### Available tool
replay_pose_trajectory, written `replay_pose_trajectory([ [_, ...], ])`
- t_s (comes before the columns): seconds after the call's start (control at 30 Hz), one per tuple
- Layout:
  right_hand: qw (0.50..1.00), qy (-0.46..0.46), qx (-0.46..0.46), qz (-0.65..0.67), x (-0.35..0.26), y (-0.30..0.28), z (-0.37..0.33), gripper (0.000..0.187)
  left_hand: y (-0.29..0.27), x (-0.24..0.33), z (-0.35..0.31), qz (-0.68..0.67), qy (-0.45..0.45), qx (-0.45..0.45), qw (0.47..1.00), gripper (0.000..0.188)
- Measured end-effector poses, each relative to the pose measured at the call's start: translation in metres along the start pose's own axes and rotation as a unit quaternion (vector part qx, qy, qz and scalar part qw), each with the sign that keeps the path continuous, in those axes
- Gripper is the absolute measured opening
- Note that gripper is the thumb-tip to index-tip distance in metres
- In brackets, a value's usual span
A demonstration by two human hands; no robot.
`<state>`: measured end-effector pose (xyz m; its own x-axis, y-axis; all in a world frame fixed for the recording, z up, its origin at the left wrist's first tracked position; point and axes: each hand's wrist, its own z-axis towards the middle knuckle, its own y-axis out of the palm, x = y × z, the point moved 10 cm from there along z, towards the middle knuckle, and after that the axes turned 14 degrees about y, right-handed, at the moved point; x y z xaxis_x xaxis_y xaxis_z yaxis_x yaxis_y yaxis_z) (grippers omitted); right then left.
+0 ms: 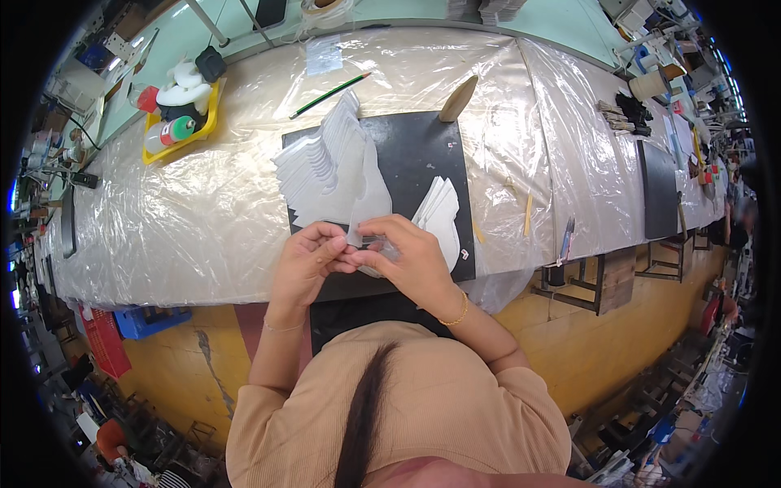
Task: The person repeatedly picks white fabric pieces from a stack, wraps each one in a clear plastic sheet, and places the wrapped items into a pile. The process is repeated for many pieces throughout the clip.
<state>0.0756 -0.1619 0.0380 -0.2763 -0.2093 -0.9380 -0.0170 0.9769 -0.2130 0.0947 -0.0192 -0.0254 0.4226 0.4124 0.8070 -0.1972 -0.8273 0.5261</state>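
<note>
My left hand point(311, 259) and my right hand point(407, 256) meet at the near edge of a black board point(407, 154). Between their pinched fingertips is a thin white cut piece point(355, 231), its lower part hidden by the fingers. Just beyond it, a fanned stack of white curved cut pieces point(329, 167) covers the board's left side, overlapping in many layers. To the right of my right hand lies a smaller pile of similar white pieces point(440, 218). A pointed wooden tool point(458, 99) rests at the board's far right corner.
Clear plastic film covers the table point(195, 220). A green pencil point(329, 96) lies beyond the board. At the far left, a yellow tray point(213, 114) holds a green-capped bottle point(171, 132). A pen-like tool point(567, 238) lies near the front edge at right, and another black board point(659, 191) lies farther right.
</note>
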Motion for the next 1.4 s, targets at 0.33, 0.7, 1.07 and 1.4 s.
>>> replay_pose_trajectory([
  [0.33,0.996,-0.048,0.081,-0.001,-0.002,-0.022,-0.011,0.038,0.035,-0.018,0.005,-0.016,0.055,-0.037,0.998,0.011],
  [0.7,0.987,0.037,0.067,0.142,0.030,-0.041,-0.002,0.014,0.040,-0.011,-0.003,-0.016,0.084,-0.040,0.996,0.020],
  [1.07,0.898,0.075,0.061,0.429,0.063,-0.089,0.004,0.018,0.030,0.007,-0.017,0.123,0.044,-0.043,0.990,0.047],
  [1.4,0.827,-0.095,0.404,0.379,0.038,-0.300,-0.069,0.025,0.054,-0.026,-0.008,0.364,0.052,-0.131,0.921,0.034],
])
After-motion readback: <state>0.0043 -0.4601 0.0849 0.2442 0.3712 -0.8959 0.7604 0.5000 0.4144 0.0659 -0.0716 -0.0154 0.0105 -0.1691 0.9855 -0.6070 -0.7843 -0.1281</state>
